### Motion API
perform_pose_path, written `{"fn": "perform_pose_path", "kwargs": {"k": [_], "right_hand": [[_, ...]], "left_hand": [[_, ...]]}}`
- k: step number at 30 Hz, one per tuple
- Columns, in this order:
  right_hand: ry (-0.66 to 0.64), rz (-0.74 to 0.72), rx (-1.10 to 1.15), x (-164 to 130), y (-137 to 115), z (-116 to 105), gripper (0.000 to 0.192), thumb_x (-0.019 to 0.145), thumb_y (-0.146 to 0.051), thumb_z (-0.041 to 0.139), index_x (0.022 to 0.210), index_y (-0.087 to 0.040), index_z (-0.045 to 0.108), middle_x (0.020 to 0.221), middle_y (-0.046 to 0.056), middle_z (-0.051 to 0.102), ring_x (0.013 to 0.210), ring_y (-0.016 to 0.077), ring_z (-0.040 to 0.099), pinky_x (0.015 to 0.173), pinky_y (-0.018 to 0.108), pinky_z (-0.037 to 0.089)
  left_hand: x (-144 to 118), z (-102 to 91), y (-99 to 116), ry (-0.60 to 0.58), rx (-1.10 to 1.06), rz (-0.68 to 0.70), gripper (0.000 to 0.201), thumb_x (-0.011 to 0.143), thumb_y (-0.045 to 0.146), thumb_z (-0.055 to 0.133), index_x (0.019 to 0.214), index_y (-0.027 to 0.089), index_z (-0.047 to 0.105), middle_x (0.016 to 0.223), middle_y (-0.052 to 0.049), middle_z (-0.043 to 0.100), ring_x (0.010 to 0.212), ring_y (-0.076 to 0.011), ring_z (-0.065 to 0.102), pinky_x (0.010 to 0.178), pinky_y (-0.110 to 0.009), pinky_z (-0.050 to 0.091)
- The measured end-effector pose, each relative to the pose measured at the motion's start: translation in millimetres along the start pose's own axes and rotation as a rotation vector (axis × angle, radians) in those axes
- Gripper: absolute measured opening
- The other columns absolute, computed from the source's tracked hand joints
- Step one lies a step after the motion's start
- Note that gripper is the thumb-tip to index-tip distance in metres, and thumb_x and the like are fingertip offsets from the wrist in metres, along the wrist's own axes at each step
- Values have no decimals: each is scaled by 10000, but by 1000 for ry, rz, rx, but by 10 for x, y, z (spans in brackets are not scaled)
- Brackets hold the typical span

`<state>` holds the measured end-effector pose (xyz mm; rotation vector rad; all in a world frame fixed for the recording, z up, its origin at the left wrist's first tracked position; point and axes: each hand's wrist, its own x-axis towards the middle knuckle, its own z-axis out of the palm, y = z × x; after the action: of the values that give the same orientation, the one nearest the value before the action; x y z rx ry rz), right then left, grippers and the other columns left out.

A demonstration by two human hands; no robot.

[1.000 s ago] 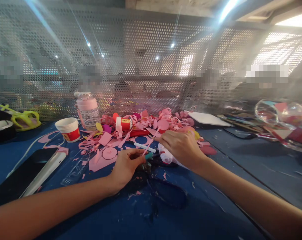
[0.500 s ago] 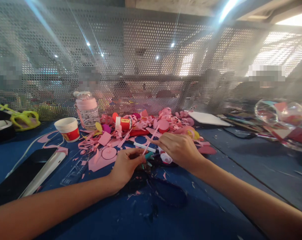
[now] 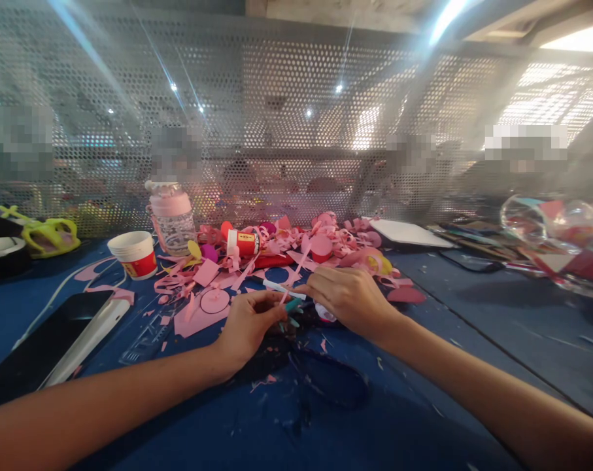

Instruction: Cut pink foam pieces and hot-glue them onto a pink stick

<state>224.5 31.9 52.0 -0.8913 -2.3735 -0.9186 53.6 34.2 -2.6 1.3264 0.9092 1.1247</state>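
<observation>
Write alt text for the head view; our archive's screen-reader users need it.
Two bare hands meet over a blue table: the right hand pinches a thin pink strip beside the left hand, amid pink paper scraps. A paper cup and pink-lidded bottle stand behind.

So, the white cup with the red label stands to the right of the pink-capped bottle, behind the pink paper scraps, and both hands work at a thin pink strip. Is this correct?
Not quite. In the head view the white cup with the red label stands to the left of the pink-capped bottle, not to the right. The rest holds: the pink paper scraps lie in front, and the left hand and right hand work at a thin pink strip.
</observation>
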Motion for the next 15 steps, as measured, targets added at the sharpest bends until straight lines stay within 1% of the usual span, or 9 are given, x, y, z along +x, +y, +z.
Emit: {"fn": "perform_pose_path", "kwargs": {"k": [3, 5, 7, 11, 15], "right_hand": [[20, 86, 15, 17, 34, -50, 430, 912, -297, 316, 592, -141, 556, 541, 3, 545, 490, 83, 490, 462, 236, 256], [45, 161, -26, 28, 62, -87, 441, 909, -330, 316, 598, -138, 563, 534, 5, 538, 483, 84, 481, 455, 238, 245], [47, 201, -77, 34, 83, -110, 456, 906, -358, 310, 607, -139, 574, 531, 8, 536, 482, 88, 475, 447, 242, 228], [23, 199, -132, 22, 90, -90, 477, 905, -378, 299, 600, -144, 582, 531, 8, 543, 475, 88, 463, 446, 245, 210], [33, 139, -115, -1, 66, -34, 450, 908, -330, 317, 606, -140, 591, 527, 4, 545, 460, 80, 449, 454, 245, 218]], "left_hand": [[-1, 11, 1, 10, 4, -14, 232, 591, 312, 692, 759, 153, 674, 604, -7, 621, 540, -101, 550, 501, -199, 439], [-2, 13, -4, 12, 7, -20, 227, 591, 305, 692, 759, 155, 674, 608, -6, 621, 549, -101, 549, 516, -200, 438], [-2, 11, -11, 2, 12, -14, 230, 589, 309, 694, 760, 156, 676, 617, -9, 623, 554, -103, 547, 520, -203, 434], [-7, 6, -4, -21, -12, -29, 245, 590, 318, 696, 773, 155, 677, 599, -12, 619, 546, -104, 546, 510, -201, 425], [-17, 4, 21, -33, -48, -36, 243, 593, 316, 698, 769, 150, 678, 577, -3, 616, 512, -90, 540, 492, -191, 415]]}}
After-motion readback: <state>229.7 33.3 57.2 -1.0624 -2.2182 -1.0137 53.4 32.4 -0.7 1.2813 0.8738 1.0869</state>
